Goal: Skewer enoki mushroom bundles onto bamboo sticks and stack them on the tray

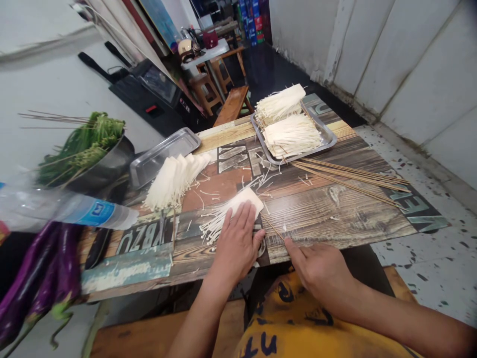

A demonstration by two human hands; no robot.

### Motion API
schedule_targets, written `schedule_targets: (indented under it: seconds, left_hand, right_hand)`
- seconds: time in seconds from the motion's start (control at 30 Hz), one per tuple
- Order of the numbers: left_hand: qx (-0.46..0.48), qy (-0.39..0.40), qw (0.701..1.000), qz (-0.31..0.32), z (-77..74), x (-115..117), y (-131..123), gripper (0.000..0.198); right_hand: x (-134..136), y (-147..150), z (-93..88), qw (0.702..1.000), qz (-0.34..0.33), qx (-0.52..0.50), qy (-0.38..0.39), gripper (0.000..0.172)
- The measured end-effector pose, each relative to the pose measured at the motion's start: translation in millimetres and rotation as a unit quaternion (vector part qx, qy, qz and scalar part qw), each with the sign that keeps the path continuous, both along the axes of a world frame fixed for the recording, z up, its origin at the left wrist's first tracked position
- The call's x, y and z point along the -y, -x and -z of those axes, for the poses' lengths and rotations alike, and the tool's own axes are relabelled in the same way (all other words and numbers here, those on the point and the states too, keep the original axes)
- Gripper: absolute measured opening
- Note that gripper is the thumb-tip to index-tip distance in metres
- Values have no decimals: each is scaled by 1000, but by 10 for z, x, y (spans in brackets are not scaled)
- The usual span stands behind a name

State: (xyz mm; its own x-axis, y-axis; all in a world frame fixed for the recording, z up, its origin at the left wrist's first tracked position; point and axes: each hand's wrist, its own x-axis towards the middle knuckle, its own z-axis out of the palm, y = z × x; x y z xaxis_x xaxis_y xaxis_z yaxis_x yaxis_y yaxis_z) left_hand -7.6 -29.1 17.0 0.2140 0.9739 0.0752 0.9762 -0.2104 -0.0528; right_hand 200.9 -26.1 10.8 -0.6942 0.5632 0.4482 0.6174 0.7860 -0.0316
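Holds enoki bunch (236, 200), centre of frame, under flat, unclasped left hand (239, 238), and skewer (273, 225), just right of centre, pinched in right hand (318, 266); risks, perhaps, split bunch or pricked palm from slanted push.

Mushroom bunch (218, 220) on table (316, 204), under left hand (238, 237). Behind right: tray (330, 138) of stacks (293, 134), skewers (354, 174) before it. Left of bunch: mushroom pile (167, 180), second tray (175, 144) behind. Far left: bowl (112, 161) of greens (82, 141), bottle (97, 213) before it, eggplants (69, 258) nearest.

Mushrooms (251, 197) are white, skewers (335, 171) tan, eggplants (69, 256) purple, tabletop (316, 214) wood-patterned.
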Motion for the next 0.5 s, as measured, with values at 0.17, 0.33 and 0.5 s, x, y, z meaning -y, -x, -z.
schedule_targets:
  seconds: [0.17, 0.33, 0.5]
  left_hand:
    - [-9, -7, 1000, 2, 2, 0, 7, 53]
    - [-9, -4, 1000, 7, 2, 1, 21, 53]
    - [2, 4, 1000, 2, -2, -9, 19, 51]
  right_hand:
    - [6, 83, -19, 1000, 21, 9, 13, 33]
    - [6, 158, -41, 999, 38, 15, 22, 36]
    - [-29, 277, -65, 998, 54, 25, 33, 32]
